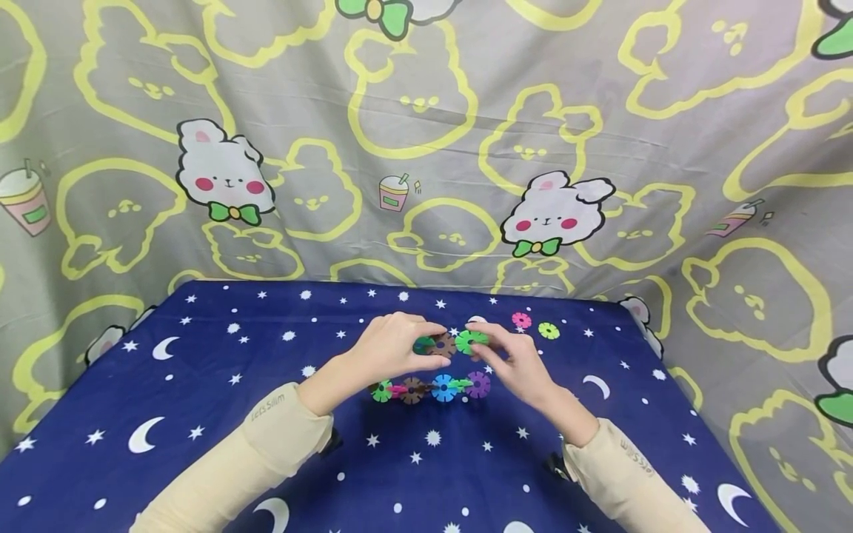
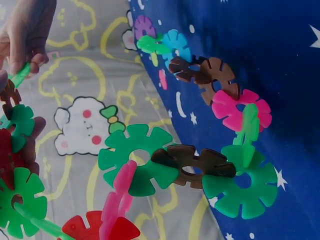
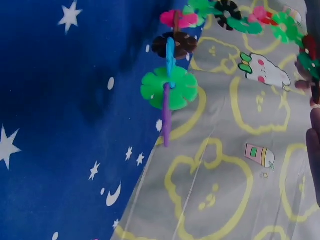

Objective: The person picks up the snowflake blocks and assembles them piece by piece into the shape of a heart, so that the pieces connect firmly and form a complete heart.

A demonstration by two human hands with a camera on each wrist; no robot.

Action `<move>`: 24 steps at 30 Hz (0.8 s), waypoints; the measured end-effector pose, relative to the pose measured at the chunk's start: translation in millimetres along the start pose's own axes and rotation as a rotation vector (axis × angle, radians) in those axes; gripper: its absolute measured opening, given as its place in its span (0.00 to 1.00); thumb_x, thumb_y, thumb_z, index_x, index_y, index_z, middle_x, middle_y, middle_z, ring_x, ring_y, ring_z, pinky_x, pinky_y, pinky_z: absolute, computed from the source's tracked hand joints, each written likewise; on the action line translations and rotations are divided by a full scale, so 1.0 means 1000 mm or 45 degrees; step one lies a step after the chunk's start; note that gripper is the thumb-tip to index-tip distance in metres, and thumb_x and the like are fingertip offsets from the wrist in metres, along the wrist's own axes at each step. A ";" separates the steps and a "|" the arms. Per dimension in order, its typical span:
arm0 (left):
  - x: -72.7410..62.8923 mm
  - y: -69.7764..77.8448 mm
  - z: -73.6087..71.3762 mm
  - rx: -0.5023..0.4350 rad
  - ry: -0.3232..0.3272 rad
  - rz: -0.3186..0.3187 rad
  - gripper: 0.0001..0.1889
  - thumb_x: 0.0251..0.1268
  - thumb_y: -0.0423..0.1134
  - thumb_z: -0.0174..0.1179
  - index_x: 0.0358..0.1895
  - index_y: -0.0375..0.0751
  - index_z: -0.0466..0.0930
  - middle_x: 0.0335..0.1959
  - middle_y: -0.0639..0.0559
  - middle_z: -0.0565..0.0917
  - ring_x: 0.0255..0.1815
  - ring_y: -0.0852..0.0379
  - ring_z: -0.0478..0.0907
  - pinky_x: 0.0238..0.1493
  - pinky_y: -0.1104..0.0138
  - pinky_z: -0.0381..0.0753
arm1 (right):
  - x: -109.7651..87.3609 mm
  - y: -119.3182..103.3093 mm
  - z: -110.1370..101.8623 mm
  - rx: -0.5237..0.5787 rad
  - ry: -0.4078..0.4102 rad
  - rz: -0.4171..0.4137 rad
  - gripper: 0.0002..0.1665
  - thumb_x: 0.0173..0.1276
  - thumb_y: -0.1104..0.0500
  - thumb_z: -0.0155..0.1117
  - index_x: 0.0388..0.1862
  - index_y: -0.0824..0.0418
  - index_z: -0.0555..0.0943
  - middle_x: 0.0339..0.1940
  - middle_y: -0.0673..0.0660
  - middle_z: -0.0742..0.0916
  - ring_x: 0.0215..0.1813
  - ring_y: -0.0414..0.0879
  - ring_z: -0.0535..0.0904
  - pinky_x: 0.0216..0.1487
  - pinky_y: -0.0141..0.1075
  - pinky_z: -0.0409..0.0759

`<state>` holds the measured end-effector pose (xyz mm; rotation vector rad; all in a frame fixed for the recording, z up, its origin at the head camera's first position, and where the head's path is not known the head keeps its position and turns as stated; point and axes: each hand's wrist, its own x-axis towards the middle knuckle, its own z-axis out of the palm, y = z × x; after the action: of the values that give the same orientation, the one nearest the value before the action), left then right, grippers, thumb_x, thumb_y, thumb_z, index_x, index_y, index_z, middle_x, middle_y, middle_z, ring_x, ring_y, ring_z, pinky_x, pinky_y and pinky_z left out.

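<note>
My left hand [image 1: 393, 344] grips a chain of slotted plastic discs, with a brown disc [image 1: 441, 345] showing by its fingertips. Pinched between thumb and fingers of my right hand [image 1: 516, 363] is a bright green disc [image 1: 472, 342], beside the brown one. In the left wrist view that green disc [image 2: 20, 75] meets the brown disc [image 2: 9, 95] edge to edge; whether their slots interlock I cannot tell. From the left hand the chain loops round through a teal disc [image 2: 139, 159] and a pink disc [image 2: 242, 110] to a purple disc [image 2: 145, 26] at its end.
Beyond the right hand lie a loose pink disc [image 1: 522, 320] and a yellow-green disc [image 1: 549, 330]. A dark blue cloth [image 1: 220, 444] with white stars and moons covers the table. Behind it hangs a grey curtain [image 1: 306, 96] with cartoon prints.
</note>
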<state>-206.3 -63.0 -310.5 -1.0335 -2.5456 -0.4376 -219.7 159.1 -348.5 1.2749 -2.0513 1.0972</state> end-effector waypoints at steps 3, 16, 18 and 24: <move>0.000 0.000 0.000 -0.032 -0.007 0.013 0.20 0.51 0.56 0.63 0.43 0.48 0.83 0.29 0.57 0.82 0.18 0.67 0.67 0.13 0.77 0.57 | -0.001 -0.002 0.005 -0.015 0.036 -0.048 0.20 0.54 0.77 0.61 0.47 0.68 0.75 0.27 0.58 0.85 0.26 0.44 0.82 0.28 0.28 0.78; 0.004 -0.002 -0.002 -0.146 -0.031 0.040 0.18 0.53 0.53 0.63 0.42 0.46 0.83 0.23 0.60 0.79 0.14 0.68 0.59 0.13 0.77 0.53 | 0.006 -0.003 0.017 0.046 0.156 -0.132 0.23 0.47 0.83 0.61 0.44 0.74 0.76 0.29 0.63 0.85 0.25 0.48 0.82 0.29 0.29 0.79; 0.005 -0.002 -0.002 -0.138 -0.033 0.044 0.18 0.53 0.53 0.63 0.42 0.45 0.83 0.24 0.60 0.79 0.14 0.68 0.59 0.13 0.77 0.53 | 0.006 -0.002 0.016 0.045 0.141 -0.144 0.24 0.45 0.84 0.61 0.44 0.74 0.76 0.30 0.63 0.84 0.25 0.48 0.82 0.30 0.29 0.79; 0.005 -0.003 -0.003 -0.152 -0.049 0.020 0.20 0.52 0.53 0.64 0.45 0.45 0.83 0.31 0.57 0.83 0.19 0.67 0.65 0.15 0.77 0.59 | 0.004 0.000 0.014 0.053 0.090 -0.100 0.24 0.48 0.82 0.61 0.47 0.72 0.75 0.30 0.62 0.84 0.27 0.48 0.82 0.30 0.29 0.79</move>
<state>-211.3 -63.0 -306.4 -1.1139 -2.5699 -0.5770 -221.2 145.8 -353.3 1.3065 -1.9204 1.1379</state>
